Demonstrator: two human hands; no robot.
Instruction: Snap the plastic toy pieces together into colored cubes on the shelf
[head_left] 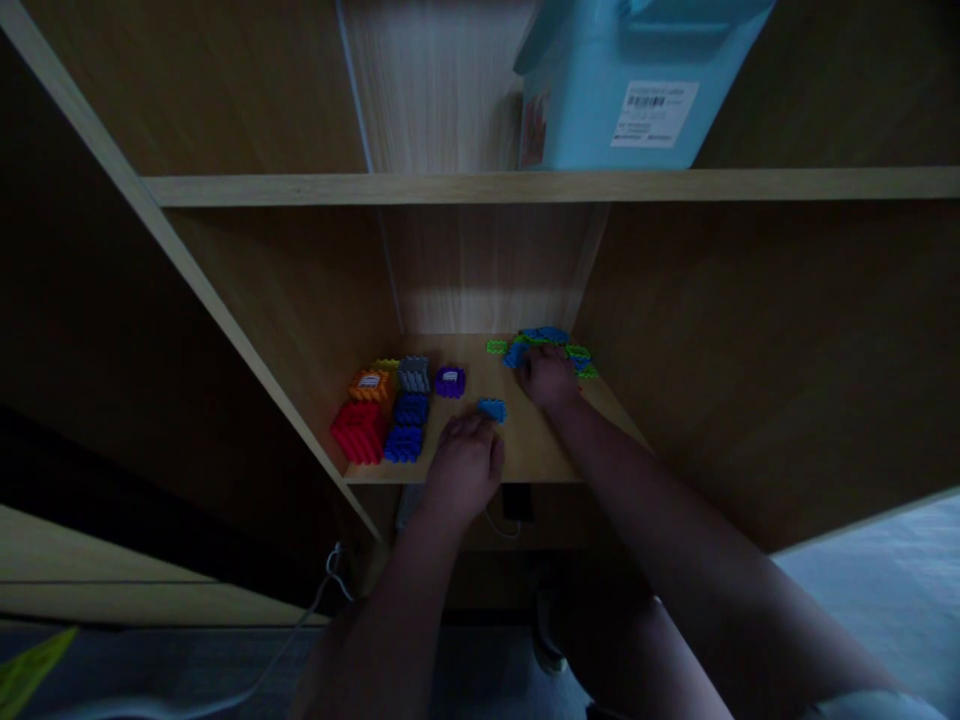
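Note:
My left hand (466,455) rests low over the front of the shelf with its fingers curled. A light blue flat plastic piece (492,408) lies just beyond its fingertips; what is under the fingers is hidden. Farther back on the right, my right hand (551,376) reaches into a loose pile of plastic pieces, fingers bent down at a blue plastic piece (515,354). Around it lie more blue pieces (551,333) and bright green pieces (579,353). A single green piece (496,346) sits left of the pile.
Stacked pieces stand at the left: red (360,433), orange (371,386), grey (414,374), dark blue (405,443) and purple (450,381). A light blue bin (622,110) occupies the upper shelf (450,188). Side panels bound the compartment. A white cable (300,625) hangs lower left.

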